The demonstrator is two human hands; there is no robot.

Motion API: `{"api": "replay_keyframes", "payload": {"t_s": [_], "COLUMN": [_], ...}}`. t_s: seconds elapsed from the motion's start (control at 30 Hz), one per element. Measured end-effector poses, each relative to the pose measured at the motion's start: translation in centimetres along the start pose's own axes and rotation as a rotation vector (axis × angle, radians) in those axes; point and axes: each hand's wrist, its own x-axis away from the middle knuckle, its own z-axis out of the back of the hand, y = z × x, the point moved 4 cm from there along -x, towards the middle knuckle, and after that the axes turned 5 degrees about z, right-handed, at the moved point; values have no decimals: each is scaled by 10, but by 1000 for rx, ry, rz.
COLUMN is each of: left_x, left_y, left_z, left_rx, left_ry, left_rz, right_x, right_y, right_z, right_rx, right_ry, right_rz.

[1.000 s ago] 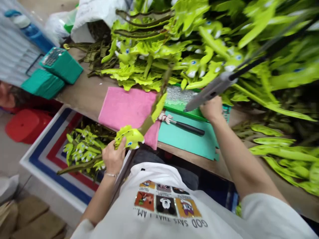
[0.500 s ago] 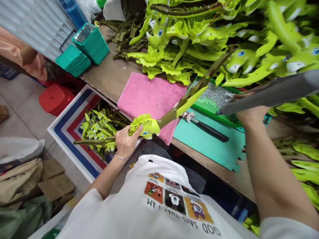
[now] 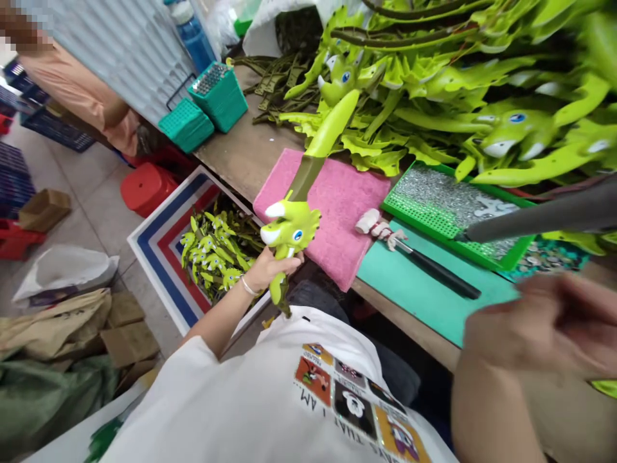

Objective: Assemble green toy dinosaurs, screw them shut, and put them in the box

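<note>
My left hand (image 3: 270, 267) is closed around a lime-green toy dinosaur (image 3: 296, 231) with a horned head, blue eye and long green-and-olive tail piece. The toy stands tilted beside the pink cloth (image 3: 322, 212), its tail over the cloth. My right hand (image 3: 535, 328) is close to the camera at the lower right, smeared by motion; its fingers are curled, and what they hold, if anything, cannot be made out. Above it, a grey rod-like tool (image 3: 544, 209) slants in from the right edge, apart from the hand, its tip over a green tray of small metal screws (image 3: 429, 186).
A black-handled hammer with a wrapped head (image 3: 434, 270) lies on a teal mat (image 3: 424, 315). Lime-green toy parts (image 3: 434, 90) pile up behind. At left are a striped box of toys (image 3: 164, 257), teal baskets (image 3: 222, 96) and a red stool (image 3: 147, 190). Another person's sleeve (image 3: 87, 90) shows beyond.
My left hand has turned the toy so its tail now points up over the cloth and its head faces left. My right hand has left the screw tray, moving down and nearer the camera.
</note>
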Motion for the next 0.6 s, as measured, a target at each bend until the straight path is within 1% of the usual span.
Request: {"api": "replay_keyframes", "payload": {"t_s": [0.03,0.1,0.13,0.2,0.23,0.3,0.4,0.47,0.6], "left_x": [-5,-14,-17,-20,-20,-17,-11,-9,-7], "left_y": [0,-1,-3,-7,-9,-13,-14,-14,-16], "left_z": [-4,-14,-19,-29,-33,-37,-38,-37,-37], "left_rx": [29,63,72,91,101,111,91,65,40], "left_ry": [1,32,53,106,142,224,320,342,326], "left_rz": [-6,-28,-41,-64,-76,-96,-106,-110,-132], "right_x": [12,33,41,55,60,68,76,79,83], "right_y": [-23,-60,-76,-103,-112,-123,-128,-127,-125], "right_z": [-4,-26,-39,-62,-71,-83,-90,-91,-89], "right_rx": [-180,-408,-492,-594,-619,-626,-589,-575,-557], "right_ry": [64,-93,-211,-410,-476,-544,-555,-532,-496], "right_rz": [35,-37,-75,-143,-166,-193,-211,-231,-289]}}
